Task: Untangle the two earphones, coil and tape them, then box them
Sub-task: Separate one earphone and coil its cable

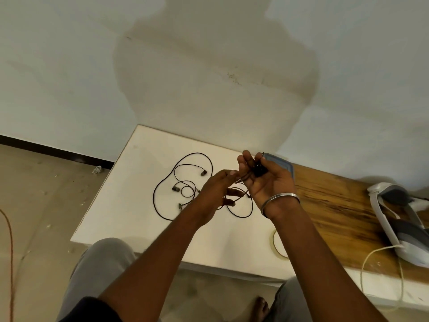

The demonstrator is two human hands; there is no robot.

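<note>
Worktop point(139, 217): white, carries the loose earphone.
Loose earphone point(175, 188): thin black cord in open loops, long axis near-left to far-right.
Right hand point(267, 182): palm up, fingers half-curled round the bundled held earphone point(258, 170).
Left hand point(218, 189): pinches its trailing cord.

Earphone bundle point(258, 170) in right hand point(267, 185), left hand point(216, 189) at its cable point(242, 178)

Two earphones in all: one earphone point(185, 181) spread in loops on the desk point(139, 217), a second earphone point(258, 171) bunched in the right hand point(262, 184). On the spread one I count two earbuds point(203, 173) and one plug point(180, 206). Two hands, counting the left hand point(218, 189), and one bangle point(281, 196). One tape roll point(274, 242) near, one box point(282, 162) far, one headset point(394, 228) right, one white cord point(364, 263), and one orange cable point(10, 240) on the floor.
</note>
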